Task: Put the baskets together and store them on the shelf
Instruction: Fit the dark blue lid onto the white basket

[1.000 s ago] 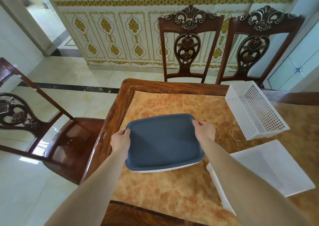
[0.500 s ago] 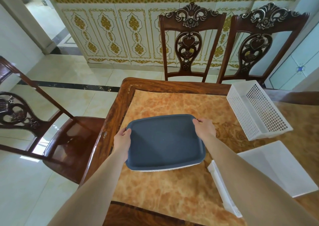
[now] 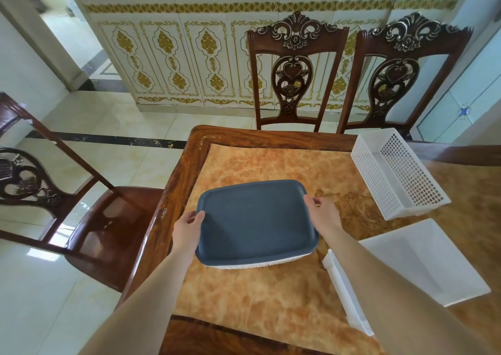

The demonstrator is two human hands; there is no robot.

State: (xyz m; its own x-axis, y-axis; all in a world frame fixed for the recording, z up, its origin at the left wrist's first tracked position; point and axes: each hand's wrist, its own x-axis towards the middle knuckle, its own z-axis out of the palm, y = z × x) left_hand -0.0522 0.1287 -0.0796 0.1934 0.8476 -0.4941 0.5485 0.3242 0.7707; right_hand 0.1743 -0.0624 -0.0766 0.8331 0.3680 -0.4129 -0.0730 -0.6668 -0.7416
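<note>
Marbled orange counter [image 3: 244, 300] fills the near view, where both hands clamp the blue basket [image 3: 254, 219]: left hand [image 3: 188, 228] on its left short end, right hand [image 3: 322, 216] on the right, long axis running between them. It appears nested in a white one. Just right lies the solid white basket [image 3: 423, 259], nearer the right hand; beyond it the mesh basket [image 3: 398, 175]. No shelf shows.
</note>
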